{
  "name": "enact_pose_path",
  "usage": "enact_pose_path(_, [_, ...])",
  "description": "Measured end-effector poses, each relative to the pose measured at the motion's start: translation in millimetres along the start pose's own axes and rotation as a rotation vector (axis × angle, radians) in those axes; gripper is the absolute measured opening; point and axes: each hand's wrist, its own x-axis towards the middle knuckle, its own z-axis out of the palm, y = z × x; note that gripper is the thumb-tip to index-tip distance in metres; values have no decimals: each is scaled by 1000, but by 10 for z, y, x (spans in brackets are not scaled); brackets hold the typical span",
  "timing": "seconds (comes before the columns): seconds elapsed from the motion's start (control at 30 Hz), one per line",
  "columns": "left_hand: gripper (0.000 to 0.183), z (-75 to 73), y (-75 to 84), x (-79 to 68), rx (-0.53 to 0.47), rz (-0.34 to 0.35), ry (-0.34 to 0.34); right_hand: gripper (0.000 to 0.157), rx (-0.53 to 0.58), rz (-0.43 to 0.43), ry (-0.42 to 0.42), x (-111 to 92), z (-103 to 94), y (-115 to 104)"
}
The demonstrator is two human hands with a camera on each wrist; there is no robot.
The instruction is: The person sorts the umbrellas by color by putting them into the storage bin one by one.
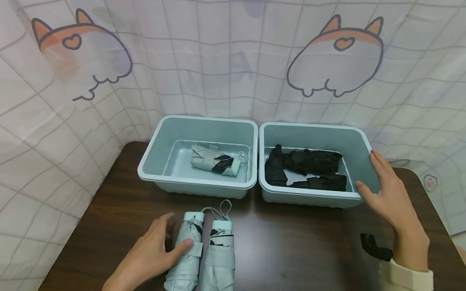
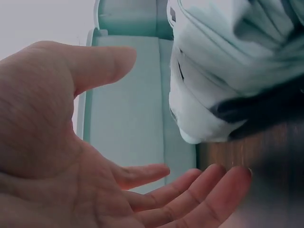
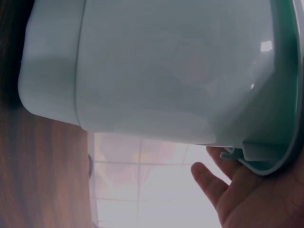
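Two pale green folded umbrellas lie side by side on the table, the left umbrella (image 1: 187, 250) and the right umbrella (image 1: 219, 256), each with a wrist loop at its capped end. My left hand (image 1: 151, 244) is over the left umbrella, thumb overlapping its strap, fingers spread loosely beside it. In the left wrist view that hand is open, with a gap to the umbrella fabric (image 2: 204, 90). My right hand (image 1: 391, 194) rests at the right end of the right bin (image 1: 313, 198), fingers extended along its rim. Black folded fabric bundles (image 1: 313, 161) lie inside that bin.
The left bin (image 1: 200, 184) stands beside the right one and holds another pale green folded umbrella (image 1: 214, 159). A patterned curtain (image 1: 233, 60) hangs behind both. A black curved piece (image 1: 376, 247) shows by my right sleeve, above the dark wooden table (image 1: 291, 242).
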Motion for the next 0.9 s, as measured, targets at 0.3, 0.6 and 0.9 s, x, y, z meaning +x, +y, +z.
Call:
enact_pose_path(0.3, [103,137,47,-27,-13,20,-16,83,3,0,2,6,12,-2])
enact_pose_path(0.6, [105,294,93,-5,57,-3,20,83,-2,-6,2,8,6,3])
enact_pose_path(0.9, [107,373,102,-1,101,-12,63,83,1,-11,7,12,5,11])
